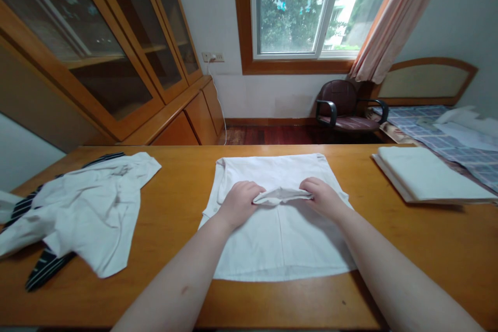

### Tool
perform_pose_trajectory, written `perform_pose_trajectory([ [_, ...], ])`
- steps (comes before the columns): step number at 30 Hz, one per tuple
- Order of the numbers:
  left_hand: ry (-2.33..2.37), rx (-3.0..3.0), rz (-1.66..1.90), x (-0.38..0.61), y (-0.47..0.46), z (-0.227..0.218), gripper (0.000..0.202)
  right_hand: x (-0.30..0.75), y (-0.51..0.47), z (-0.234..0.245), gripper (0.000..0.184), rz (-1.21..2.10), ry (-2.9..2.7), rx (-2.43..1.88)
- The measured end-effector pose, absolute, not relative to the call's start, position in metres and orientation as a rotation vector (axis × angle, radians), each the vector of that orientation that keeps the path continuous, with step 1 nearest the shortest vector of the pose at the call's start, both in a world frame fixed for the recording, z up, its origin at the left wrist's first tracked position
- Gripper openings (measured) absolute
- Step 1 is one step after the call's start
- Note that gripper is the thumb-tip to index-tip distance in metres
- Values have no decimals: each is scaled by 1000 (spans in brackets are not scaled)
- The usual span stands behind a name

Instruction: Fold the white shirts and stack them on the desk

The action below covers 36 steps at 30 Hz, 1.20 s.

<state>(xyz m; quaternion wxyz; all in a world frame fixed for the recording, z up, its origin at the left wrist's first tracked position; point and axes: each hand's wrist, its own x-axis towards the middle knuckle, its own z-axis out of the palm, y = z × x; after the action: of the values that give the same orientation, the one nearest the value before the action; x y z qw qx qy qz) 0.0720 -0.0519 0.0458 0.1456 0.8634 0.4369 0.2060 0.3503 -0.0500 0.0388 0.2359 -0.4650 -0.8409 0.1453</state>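
A white shirt (257,249) lies spread on the wooden table in front of me, its sides folded in and a seam running down the middle. Small buttons show along its left edge. My left hand (240,203) is closed on the left end of a raised, doubled strip of the shirt, which looks like the collar. At the other end of that strip, my right hand (322,198) pinches the cloth. The strip bows slightly between the hands, a little above the rest of the shirt. My fingertips are partly hidden by the fabric.
A crumpled white garment (97,207) lies at the left over a black striped cloth (49,270). Folded white cloth (431,174) rests on the right side of the table (175,270). Beyond stand a glass-fronted cabinet (155,83), an armchair (342,104) and a bed (420,119).
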Motion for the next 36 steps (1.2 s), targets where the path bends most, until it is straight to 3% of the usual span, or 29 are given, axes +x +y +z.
perform_pose_trajectory([
  [3, 1330, 2514, 718, 71, -53, 50, 13, 352, -51, 42, 17, 373, -2244, -1206],
  [8, 1029, 2615, 379, 64, -57, 56, 13, 350, -58, 58, 8, 718, -2478, -1140],
  [12, 990, 2390, 209, 61, -57, 56, 18, 349, -59, 59, 25, 996, -2513, -1152],
  [15, 1112, 2289, 319, 58, -51, 51, 20, 351, -54, 53, 31, 812, -2412, -1343],
  [19, 1700, 2259, 701, 47, -32, 36, 27, 362, -42, 39, 26, 241, -2117, -1712],
  [21, 1963, 2154, 744, 38, -22, 27, 37, 369, -36, 31, 34, 94, -1971, -1940],
  [24, 2072, 1901, 697, 26, -10, 17, 46, 379, -28, 21, 46, 86, -1816, -2224],
  [28, 2027, 1628, 736, 15, 1, 9, 42, 389, -19, 14, 51, 216, -1676, -2365],
  [32, 2019, 1511, 843, 6, 10, 2, 38, 392, -18, 19, 46, 303, -1619, -2397],
  [36, 2017, 1477, 947, 0, 15, -3, 35, 391, -23, 29, 40, 184, -1643, -2309],
])
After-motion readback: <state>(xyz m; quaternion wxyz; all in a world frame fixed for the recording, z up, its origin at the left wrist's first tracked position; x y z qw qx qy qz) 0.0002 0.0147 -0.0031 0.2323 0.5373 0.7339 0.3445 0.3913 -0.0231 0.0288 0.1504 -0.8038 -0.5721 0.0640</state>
